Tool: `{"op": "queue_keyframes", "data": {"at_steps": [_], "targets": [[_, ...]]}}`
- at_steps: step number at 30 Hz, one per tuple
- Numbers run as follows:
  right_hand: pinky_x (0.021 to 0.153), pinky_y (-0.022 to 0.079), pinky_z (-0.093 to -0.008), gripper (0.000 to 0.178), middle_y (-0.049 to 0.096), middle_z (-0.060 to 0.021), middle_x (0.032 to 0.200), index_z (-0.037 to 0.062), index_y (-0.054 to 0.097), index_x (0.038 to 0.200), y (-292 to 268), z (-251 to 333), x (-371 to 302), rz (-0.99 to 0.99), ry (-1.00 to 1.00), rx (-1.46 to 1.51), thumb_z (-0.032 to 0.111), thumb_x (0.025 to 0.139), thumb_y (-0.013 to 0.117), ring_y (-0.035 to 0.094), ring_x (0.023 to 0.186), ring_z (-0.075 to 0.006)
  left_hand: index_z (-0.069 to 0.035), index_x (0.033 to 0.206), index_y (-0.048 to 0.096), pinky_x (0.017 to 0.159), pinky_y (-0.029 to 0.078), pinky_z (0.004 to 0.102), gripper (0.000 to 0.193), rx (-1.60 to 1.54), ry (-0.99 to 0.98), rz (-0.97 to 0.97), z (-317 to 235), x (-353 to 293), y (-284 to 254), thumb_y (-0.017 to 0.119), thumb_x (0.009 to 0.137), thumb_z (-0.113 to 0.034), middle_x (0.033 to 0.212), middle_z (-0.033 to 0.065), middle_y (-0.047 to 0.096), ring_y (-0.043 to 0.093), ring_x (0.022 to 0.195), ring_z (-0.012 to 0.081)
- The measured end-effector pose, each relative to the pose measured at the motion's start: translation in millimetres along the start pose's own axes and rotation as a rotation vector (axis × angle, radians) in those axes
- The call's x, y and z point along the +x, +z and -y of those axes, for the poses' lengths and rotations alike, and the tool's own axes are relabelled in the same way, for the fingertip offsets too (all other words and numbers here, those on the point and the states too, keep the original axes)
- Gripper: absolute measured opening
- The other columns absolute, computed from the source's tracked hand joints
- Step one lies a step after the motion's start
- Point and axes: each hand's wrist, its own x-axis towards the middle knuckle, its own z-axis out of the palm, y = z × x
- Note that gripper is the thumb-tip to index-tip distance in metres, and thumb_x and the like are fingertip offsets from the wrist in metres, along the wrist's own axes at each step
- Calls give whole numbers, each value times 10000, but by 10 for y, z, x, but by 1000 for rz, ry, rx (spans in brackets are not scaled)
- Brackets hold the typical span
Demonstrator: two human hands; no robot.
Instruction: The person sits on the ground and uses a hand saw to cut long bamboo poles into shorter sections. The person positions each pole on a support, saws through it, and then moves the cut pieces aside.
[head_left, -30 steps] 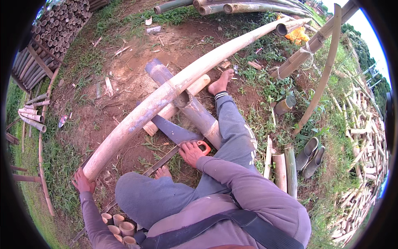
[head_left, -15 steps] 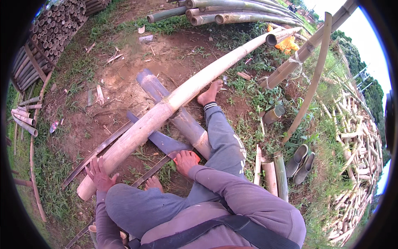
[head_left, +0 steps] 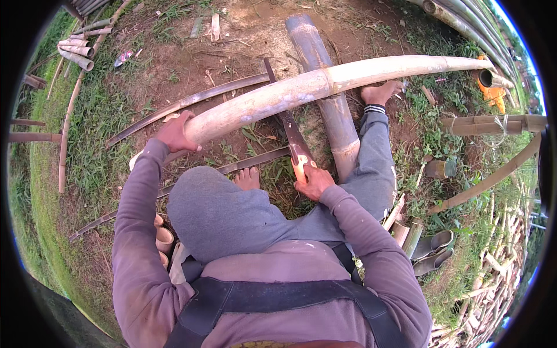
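A long pale bamboo pole [head_left: 258, 107] slants across in front of me, resting on a thicker grey-brown bamboo log [head_left: 313, 46]. My left hand [head_left: 176, 133] is wrapped around the pole's near left end, thumb on the side toward me. In my right hand [head_left: 317, 182] is the orange-and-cream handle of a handsaw [head_left: 290, 132], fingers closed around it. The saw's dark blade points away from me and passes beneath the pole, its tip showing on the far side. The pole hides the middle of the blade.
Split bamboo strips [head_left: 191, 103] lie on the grass and soil near my bare feet [head_left: 248, 178]. Dark shoes [head_left: 432, 246] and short bamboo pieces sit at right. Bamboo poles [head_left: 464, 26] are stacked far right, with a heap of bamboo scraps [head_left: 493, 272] nearer.
The view has swung, so the scene appears turned. My left hand went from lying spread on the pole to wrapping its end. The saw's blade now points more directly away from me.
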Motion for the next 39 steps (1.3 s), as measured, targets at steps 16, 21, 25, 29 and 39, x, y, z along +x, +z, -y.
{"op": "queue_keyframes", "data": {"at_steps": [16,21,25,29,39], "targets": [[692,505,-378,259,700,-111,786,-19,756,939,-610,-751,-2512,-679,-197,377,81,722,858,654,692,-260,-89,1506,463,1072,505,484,1078,89,-76,115,68,28,-7,964,591,-358,1215,219,712,670,1207,425],[763,513,-306,395,720,-57,851,-54,751,1005,-399,-1017,-2834,-868,-92,735,289,839,853,650,787,-149,-165,1606,374,1079,526,505,1202,522,202,-610,-533,-141,759,1003,608,-398,1474,184,582,649,1256,419],[614,507,-255,463,704,-78,823,-32,697,1059,-384,-687,-2436,-1015,-257,1018,375,910,859,660,697,-129,-167,1605,406,1093,521,499,1196,402,42,-358,-408,46,563,1011,603,-414,1518,180,568,653,1263,402],[554,484,-225,334,701,-65,800,-17,670,1095,-326,-451,-1884,-1061,-405,960,264,998,820,656,655,-113,-130,1586,456,1118,504,479,1135,168,43,1,-383,24,126,996,610,-343,1430,204,655,652,1279,403],[796,585,-262,441,689,-107,1172,-59,632,1309,-116,-92,-870,-1063,-456,1014,229,1020,799,688,948,-118,-189,1624,459,1264,254,605,1020,458,68,-338,-737,-25,470,812,761,-601,1625,142,486,342,1570,357]]}}
